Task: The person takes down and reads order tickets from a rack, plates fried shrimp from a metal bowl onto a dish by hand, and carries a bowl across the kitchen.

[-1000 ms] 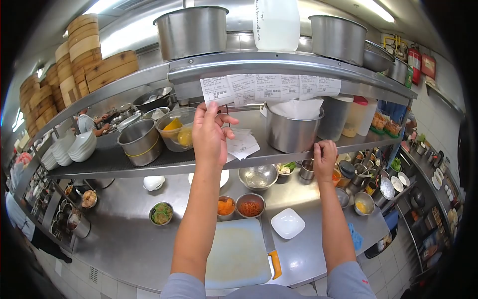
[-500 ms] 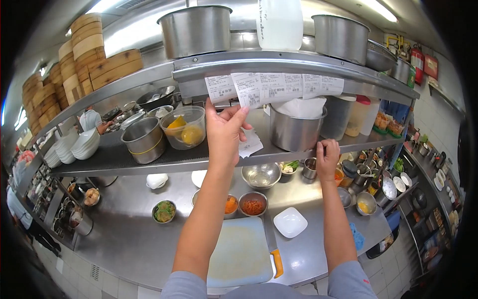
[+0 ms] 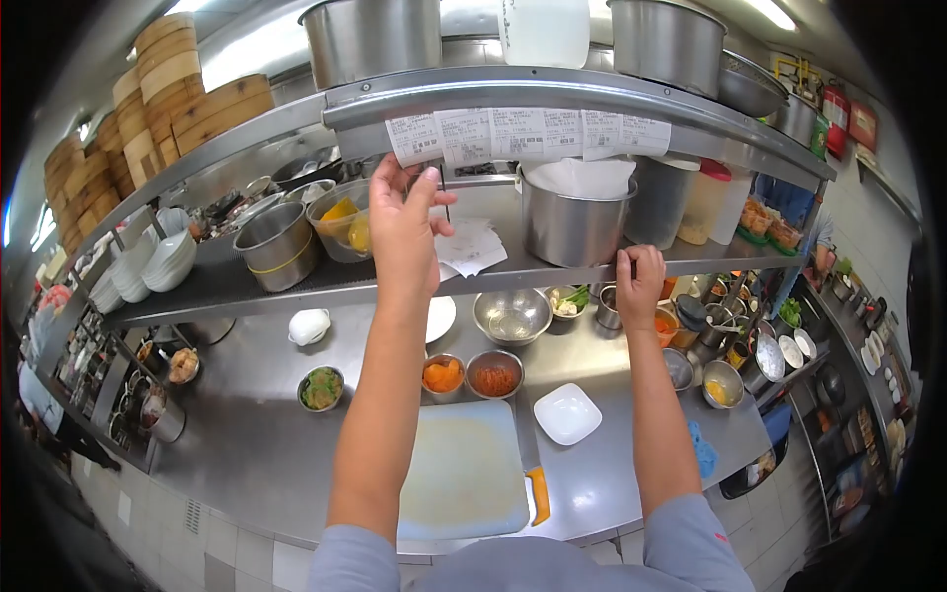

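Note:
Order tickets (image 3: 538,133) hang in a row from the metal rail (image 3: 582,96) under the upper shelf. My left hand (image 3: 402,212) is raised at the left end of the row, its fingers apart and their tips at the lower edge of the leftmost ticket (image 3: 415,138). Beyond that hand, a torn white paper (image 3: 473,247) lies on the middle shelf. My right hand (image 3: 643,274) has its fingers curled over the front edge of the middle shelf (image 3: 695,262). Just left of it stands a steel pot (image 3: 577,222) with white plastic in its mouth.
Below are a cutting board (image 3: 459,474), an orange-handled knife (image 3: 539,495), a square white plate (image 3: 567,414) and bowls of shredded carrot (image 3: 494,376) and greens (image 3: 321,389). Bamboo steamers (image 3: 163,89) are stacked at upper left. Large pots (image 3: 666,49) stand on the top shelf.
My left hand has moved left, away from the second ticket, which now hangs flat with the others. My right hand stays at the shelf edge. The camera view has tilted slightly down.

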A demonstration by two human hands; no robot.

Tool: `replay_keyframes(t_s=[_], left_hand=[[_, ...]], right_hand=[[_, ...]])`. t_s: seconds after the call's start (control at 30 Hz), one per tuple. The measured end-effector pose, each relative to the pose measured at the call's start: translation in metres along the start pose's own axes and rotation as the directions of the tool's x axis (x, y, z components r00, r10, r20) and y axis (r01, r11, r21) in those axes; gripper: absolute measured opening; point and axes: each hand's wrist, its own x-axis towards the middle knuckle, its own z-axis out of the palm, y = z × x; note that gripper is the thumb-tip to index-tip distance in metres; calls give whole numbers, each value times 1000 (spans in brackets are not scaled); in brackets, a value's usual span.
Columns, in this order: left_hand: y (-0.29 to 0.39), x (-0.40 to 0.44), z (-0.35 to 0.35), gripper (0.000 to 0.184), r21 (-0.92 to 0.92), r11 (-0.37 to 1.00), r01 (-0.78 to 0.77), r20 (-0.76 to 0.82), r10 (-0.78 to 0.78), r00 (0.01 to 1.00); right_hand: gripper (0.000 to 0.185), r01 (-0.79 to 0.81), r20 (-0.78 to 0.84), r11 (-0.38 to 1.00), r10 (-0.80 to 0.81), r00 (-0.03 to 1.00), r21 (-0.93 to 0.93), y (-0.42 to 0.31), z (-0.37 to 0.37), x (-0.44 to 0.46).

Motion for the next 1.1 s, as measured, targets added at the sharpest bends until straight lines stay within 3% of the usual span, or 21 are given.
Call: replay_keyframes(t_s=[0.1, 0.2, 0.3, 0.4, 0.5, 0.67, 0.7, 0.77, 0.93, 1.1], left_hand=[[5, -2, 5, 38, 50, 998, -23, -51, 25, 998], [6, 0, 4, 22, -61, 997, 51, -129, -59, 990], [0, 6, 3, 22, 54, 998, -32, -103, 38, 994], [8, 3, 17, 19, 117, 993, 4, -108, 9, 994], [16, 0, 29, 29, 194, 980, 47, -128, -22, 992], [18, 2, 38, 12, 307, 952, 16, -245, 62, 967], [15, 3, 37, 12, 316, 949, 10, -252, 73, 965], [9, 0, 42, 16, 241, 970, -35, -96, 60, 994], [-3, -12, 59, 18, 60, 997, 42, -46, -39, 998], [8, -15, 77, 18, 266, 963, 45, -161, -2, 987]], right_hand=[[11, 11, -16, 1000, -11, 1000, 13, 1, -4, 0], [10, 5, 21, 998, -7, 1000, 67, 7, -8, 2], [10, -5, 50, 995, 0, 999, 104, 8, -15, 1], [10, -2, 55, 992, -5, 998, 128, 6, -19, 5], [10, -6, 66, 988, -4, 998, 152, 5, -24, 6], [9, -10, 73, 981, -4, 997, 194, 9, -26, 6], [10, -11, 77, 982, -4, 997, 187, 10, -27, 5], [10, -7, 85, 981, -9, 996, 192, 10, -27, 6], [10, -17, 116, 977, -7, 993, 211, 12, -31, 7], [10, -26, 149, 970, -11, 989, 243, 13, -37, 8]])
